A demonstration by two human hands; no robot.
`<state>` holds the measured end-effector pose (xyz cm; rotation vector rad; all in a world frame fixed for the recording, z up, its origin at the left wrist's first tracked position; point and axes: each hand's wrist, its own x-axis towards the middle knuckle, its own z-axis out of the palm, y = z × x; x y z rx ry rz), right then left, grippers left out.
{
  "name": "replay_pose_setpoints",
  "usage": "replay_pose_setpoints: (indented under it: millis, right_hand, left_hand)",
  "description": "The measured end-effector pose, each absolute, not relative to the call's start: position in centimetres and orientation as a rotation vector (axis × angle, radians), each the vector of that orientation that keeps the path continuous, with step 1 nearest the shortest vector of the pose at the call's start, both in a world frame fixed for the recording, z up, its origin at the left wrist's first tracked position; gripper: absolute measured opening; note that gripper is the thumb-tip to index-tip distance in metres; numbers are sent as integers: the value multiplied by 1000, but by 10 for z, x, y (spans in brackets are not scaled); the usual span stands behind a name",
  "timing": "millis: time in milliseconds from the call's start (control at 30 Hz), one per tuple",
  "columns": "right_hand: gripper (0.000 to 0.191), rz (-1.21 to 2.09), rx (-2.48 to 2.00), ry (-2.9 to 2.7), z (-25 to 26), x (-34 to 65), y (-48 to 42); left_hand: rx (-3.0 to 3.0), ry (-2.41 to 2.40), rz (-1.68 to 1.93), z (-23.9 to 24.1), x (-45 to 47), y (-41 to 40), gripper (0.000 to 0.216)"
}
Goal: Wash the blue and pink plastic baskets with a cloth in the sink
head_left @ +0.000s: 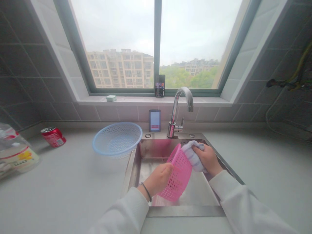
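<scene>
Over the steel sink [136, 162] I hold a pink perforated basket [177, 177], tilted on its side. My left hand [158, 178] grips its rim on the near left. My right hand [207, 159] is closed on a pale lavender cloth [192, 154] and presses it against the basket's upper right rim. Both sleeves are white, and a dark band circles my left wrist.
A blue perforated basket [117, 139] rests on the sink's left edge. A chrome tap [179, 109] stands behind the sink, with a phone [154, 120] propped beside it. A red can [53, 136] lies on the counter [73, 182] at left, near a plastic bag [14, 152].
</scene>
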<state>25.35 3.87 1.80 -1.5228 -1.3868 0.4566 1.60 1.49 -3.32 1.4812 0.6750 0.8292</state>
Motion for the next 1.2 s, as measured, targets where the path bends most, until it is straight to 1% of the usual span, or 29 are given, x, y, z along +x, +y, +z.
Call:
replay_pose_setpoints:
  millis: [200,467,700,967,1067,1200]
  right_hand:
    - [35,631,-1310,-1650,19,209,16]
    - [37,380,-1542,-1373,19,251,43]
    - [38,579,-1262,-1798,23,204,6]
    - [40,275,-1586,-1447,23,256,45]
    - [38,320,-1507,-1549,25,247,35]
    - [36,387,-1290,-1876,23,199,1]
  left_hand:
    - [1477,701,909,-33,15,21,70]
    - [1475,702,863,-31,14,16,77]
    - [1522,699,932,-31,12,23,76]
    - [1413,690,827,-19,15,7,85]
    - [1377,670,833,-22,15,7,87]
    - [1417,748,988,-23,13,15,86]
